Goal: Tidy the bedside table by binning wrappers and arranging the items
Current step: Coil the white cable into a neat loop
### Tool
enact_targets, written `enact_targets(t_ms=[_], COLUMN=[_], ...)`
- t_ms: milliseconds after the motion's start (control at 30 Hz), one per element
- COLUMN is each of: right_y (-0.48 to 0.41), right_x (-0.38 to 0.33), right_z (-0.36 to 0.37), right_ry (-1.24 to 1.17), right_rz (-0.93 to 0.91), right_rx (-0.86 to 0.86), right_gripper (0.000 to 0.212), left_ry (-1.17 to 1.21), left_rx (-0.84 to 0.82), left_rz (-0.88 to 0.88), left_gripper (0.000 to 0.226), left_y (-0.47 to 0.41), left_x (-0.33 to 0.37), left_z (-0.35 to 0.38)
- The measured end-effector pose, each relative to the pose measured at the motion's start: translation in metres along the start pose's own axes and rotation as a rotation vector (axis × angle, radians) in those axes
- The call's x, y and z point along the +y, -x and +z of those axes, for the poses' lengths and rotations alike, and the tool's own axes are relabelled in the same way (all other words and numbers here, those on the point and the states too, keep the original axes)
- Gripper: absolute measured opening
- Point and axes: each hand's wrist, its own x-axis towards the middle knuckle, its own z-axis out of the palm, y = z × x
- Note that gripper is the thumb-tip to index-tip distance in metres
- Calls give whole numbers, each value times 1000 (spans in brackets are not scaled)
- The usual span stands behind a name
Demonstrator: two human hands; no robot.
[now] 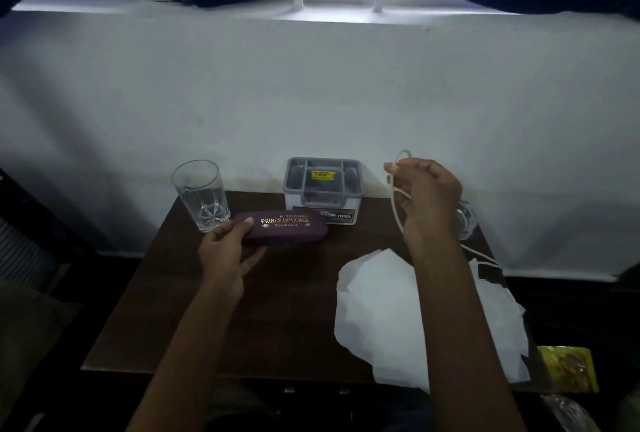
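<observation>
My left hand (227, 251) grips the near left end of a purple spectacle case (287, 225), which lies lengthwise on the dark wooden bedside table (207, 310). My right hand (427, 196) is raised above the table's right side and is shut on a white cable (394, 189) that loops over my fingers and trails down to the right. Crumpled white paper (377, 310) covers the table's near right part, partly under my right forearm.
An empty drinking glass (202, 194) stands at the back left of the table. A grey lidded plastic box (323, 189) sits at the back middle against the white wall. A second glass object (467, 218) shows behind my right hand. A yellow wrapper (569, 367) lies off the table's right edge.
</observation>
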Motion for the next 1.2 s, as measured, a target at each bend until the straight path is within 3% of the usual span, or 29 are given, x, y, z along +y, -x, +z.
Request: enact_targets(t_ms=[200, 400, 767, 933, 1100, 1200], right_y=[4, 6, 5, 9, 12, 17], right_x=[-49, -70, -71, -76, -106, -139], right_z=[-27, -49, -56, -62, -85, -109], right_ry=[-130, -108, -129, -96, 211, 470], right_rz=[-218, -330, -320, -351, -534, -585], right_rx=[25, -12, 36, 51, -12, -76], right_gripper=[23, 19, 21, 19, 24, 18], left_ry=[-58, -151, -756, -886, -870, -860], left_rx=[-81, -69, 17, 14, 62, -24], left_rz=[-141, -150, 281, 323, 475, 654], left_gripper=[43, 47, 59, 64, 52, 38], left_y=[2, -4, -19, -19, 28, 65], left_x=[-28, -54, -65, -65, -46, -31], left_z=[31, 51, 40, 36, 27, 34])
